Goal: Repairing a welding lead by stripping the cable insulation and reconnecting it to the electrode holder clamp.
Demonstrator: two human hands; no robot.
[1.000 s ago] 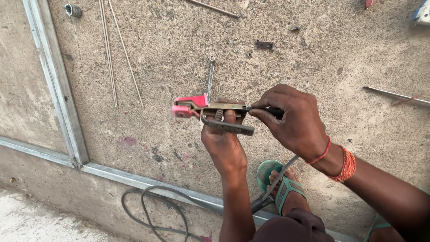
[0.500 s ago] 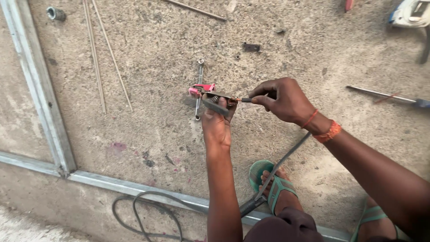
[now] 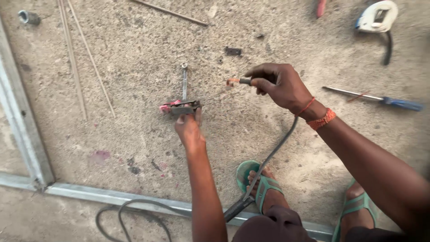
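Left hand (image 3: pixel 188 130) grips the clamp (image 3: pixel 180 107); right hand (image 3: pixel 278 85) pinches the cable end (image 3: pixel 237 81), now pulled away right of the clamp; screwdriver (image 3: pixel 380 99) lies further right; thin rods (image 3: pixel 74 58) left.

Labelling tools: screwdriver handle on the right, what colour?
Blue, on the screwdriver lying on the concrete floor; head view.

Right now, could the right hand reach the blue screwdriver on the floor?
Probably yes. The blue screwdriver lies on bare concrete just beside the right hand with nothing between them, but its fingers hold a cable end, so it would have to let go.
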